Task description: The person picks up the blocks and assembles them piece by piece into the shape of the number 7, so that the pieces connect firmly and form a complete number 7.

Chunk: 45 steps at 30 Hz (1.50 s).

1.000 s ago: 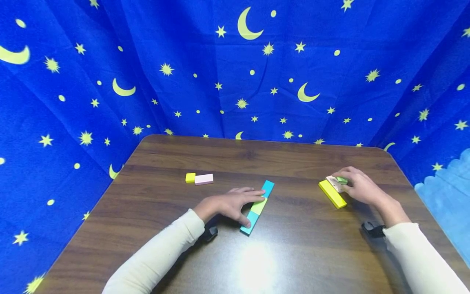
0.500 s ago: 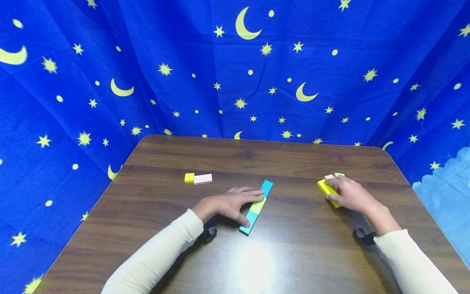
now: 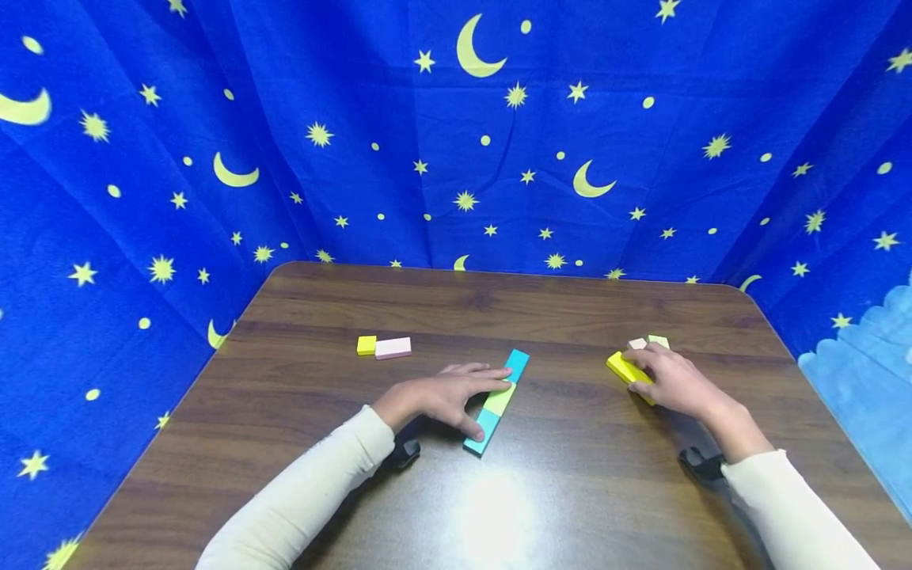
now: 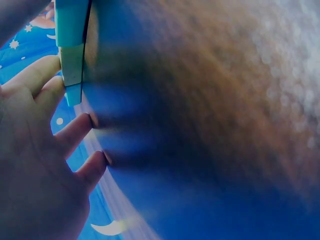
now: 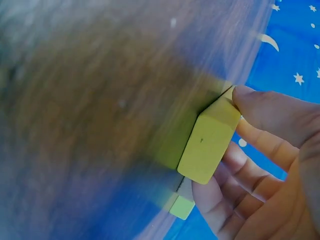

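Note:
My left hand [image 3: 452, 396] lies spread beside a slanted row of a blue block [image 3: 518, 362], a light green block [image 3: 500, 400] and a nearer blue block [image 3: 490, 423]. Its thumb touches the nearer blue block, and fingertips rest on the row farther up. At the right, my right hand [image 3: 680, 381] pinches a long yellow block [image 3: 620, 368] between thumb and fingers; the hand covers part of it. The right wrist view shows the yellow block [image 5: 207, 145] close up against the table. Just beyond that hand lie a pale pink block [image 3: 637, 344] and a light green block [image 3: 659, 341], both partly hidden.
A small yellow block [image 3: 366, 345] and a pink block [image 3: 393, 347] lie end to end at the back left of the brown wooden table [image 3: 321, 301]. A blue curtain [image 3: 385, 79] with moons and stars hangs behind the table.
My right hand has left the pink and green blocks, come nearer and taken hold of the yellow block, which has shifted slightly left, away from the pink one. The left hand stays put.

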Motion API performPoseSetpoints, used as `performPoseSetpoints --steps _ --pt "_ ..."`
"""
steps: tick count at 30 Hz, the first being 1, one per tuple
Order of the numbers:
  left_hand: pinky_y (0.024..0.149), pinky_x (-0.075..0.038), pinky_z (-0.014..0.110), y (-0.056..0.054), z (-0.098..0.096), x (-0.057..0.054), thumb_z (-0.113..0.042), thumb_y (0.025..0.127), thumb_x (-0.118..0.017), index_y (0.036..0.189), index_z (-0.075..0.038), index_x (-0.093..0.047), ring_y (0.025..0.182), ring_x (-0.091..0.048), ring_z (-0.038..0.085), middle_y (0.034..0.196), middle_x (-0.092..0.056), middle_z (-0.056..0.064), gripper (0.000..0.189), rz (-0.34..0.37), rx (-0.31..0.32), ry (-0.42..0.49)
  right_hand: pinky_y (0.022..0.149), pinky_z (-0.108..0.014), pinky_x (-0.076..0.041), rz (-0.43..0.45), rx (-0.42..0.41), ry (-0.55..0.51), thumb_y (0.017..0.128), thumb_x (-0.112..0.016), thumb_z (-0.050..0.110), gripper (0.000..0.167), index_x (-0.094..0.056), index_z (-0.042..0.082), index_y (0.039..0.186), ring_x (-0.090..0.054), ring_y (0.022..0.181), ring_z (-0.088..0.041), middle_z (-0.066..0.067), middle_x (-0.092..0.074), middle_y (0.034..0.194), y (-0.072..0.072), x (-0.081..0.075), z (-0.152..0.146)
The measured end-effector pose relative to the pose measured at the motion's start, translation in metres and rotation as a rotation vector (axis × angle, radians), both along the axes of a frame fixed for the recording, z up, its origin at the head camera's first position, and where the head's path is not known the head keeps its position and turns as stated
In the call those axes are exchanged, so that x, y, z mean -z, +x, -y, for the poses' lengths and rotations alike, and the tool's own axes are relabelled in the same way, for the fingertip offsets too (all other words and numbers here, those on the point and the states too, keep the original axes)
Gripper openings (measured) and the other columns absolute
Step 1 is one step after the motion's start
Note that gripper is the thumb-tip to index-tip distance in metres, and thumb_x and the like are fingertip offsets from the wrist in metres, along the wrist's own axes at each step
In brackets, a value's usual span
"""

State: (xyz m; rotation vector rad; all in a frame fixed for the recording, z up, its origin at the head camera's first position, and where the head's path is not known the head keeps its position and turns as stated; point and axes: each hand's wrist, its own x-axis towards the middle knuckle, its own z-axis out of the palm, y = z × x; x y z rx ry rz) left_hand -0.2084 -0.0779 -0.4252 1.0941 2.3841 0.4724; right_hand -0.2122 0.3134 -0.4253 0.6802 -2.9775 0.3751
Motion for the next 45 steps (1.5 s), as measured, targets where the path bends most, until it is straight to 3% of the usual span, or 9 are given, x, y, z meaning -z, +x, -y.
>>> performPoseSetpoints --steps 7,15,20,28,32,36,41,45 --pt "0.126 -0.011 0.056 0.0 0.0 -0.002 -0.04 0.084 -0.076 0.156 -0.026 -0.032 0.156 -0.012 0.029 0.168 -0.016 -0.01 0.086 0.005 0.001 0.001 0.068 -0.042 -0.05 0.007 -0.013 0.015 0.076 -0.08 0.016 0.051 -0.064 0.0 0.122 -0.058 0.079 -0.02 -0.01 -0.065 0.093 -0.001 0.001 0.002" --pt "0.127 -0.01 0.053 0.001 0.0 -0.001 -0.04 0.085 -0.076 0.157 -0.029 -0.029 0.157 -0.011 0.027 0.168 -0.014 -0.012 0.086 0.012 -0.014 -0.016 0.071 -0.049 -0.053 0.029 0.0 0.042 0.077 -0.079 0.017 0.051 -0.064 0.001 0.123 -0.064 0.084 -0.026 -0.012 -0.068 0.098 -0.001 0.0 0.005" --pt "0.127 -0.01 0.053 0.002 0.0 -0.002 -0.039 0.085 -0.075 0.157 -0.029 -0.029 0.157 -0.01 0.027 0.168 -0.014 -0.013 0.086 0.02 -0.015 -0.017 0.082 -0.055 -0.054 0.031 -0.024 0.048 0.08 -0.076 0.016 0.048 -0.065 0.001 0.124 -0.067 0.099 -0.038 -0.019 -0.069 0.111 0.002 0.0 0.005" --pt "0.127 -0.01 0.053 0.002 -0.001 -0.002 -0.04 0.086 -0.075 0.157 -0.029 -0.029 0.157 -0.01 0.026 0.168 -0.013 -0.013 0.085 0.018 -0.019 -0.023 0.1 -0.063 -0.047 0.071 -0.047 0.032 0.083 -0.072 0.011 0.048 -0.063 -0.001 0.128 -0.056 0.123 -0.049 -0.028 -0.062 0.129 0.002 -0.007 0.013" --pt "0.127 -0.01 0.053 0.002 0.0 -0.001 -0.04 0.086 -0.075 0.157 -0.028 -0.029 0.157 -0.009 0.026 0.168 -0.013 -0.013 0.085 0.018 -0.017 -0.024 0.089 -0.053 -0.054 0.061 -0.093 0.028 0.082 -0.072 0.007 0.047 -0.064 0.0 0.127 -0.065 0.104 -0.034 -0.019 -0.068 0.116 -0.003 -0.009 0.019" --pt "0.127 -0.01 0.054 0.003 0.0 -0.002 -0.04 0.085 -0.075 0.157 -0.027 -0.029 0.157 -0.009 0.028 0.168 -0.014 -0.011 0.086 0.021 -0.015 -0.017 0.078 -0.045 -0.055 0.035 -0.134 0.035 0.08 -0.072 0.003 0.046 -0.066 0.0 0.125 -0.063 0.087 -0.02 -0.012 -0.068 0.105 -0.012 -0.011 0.026" --pt "0.127 -0.01 0.053 0.002 0.0 0.0 -0.041 0.085 -0.075 0.157 -0.028 -0.03 0.157 -0.01 0.029 0.168 -0.014 -0.012 0.087 0.003 -0.011 -0.019 0.09 -0.053 -0.055 0.03 -0.166 0.035 0.08 -0.07 -0.001 0.043 -0.067 -0.002 0.123 -0.068 0.099 -0.033 -0.018 -0.069 0.112 -0.02 -0.018 0.036" --pt "0.127 -0.009 0.054 0.003 0.001 0.001 -0.041 0.085 -0.075 0.157 -0.028 -0.029 0.157 -0.009 0.029 0.168 -0.013 -0.012 0.087 -0.003 -0.009 -0.02 0.103 -0.062 -0.046 0.061 -0.15 0.043 0.082 -0.069 0.0 0.044 -0.066 0.0 0.125 -0.059 0.119 -0.048 -0.028 -0.064 0.128 -0.024 -0.025 0.045"
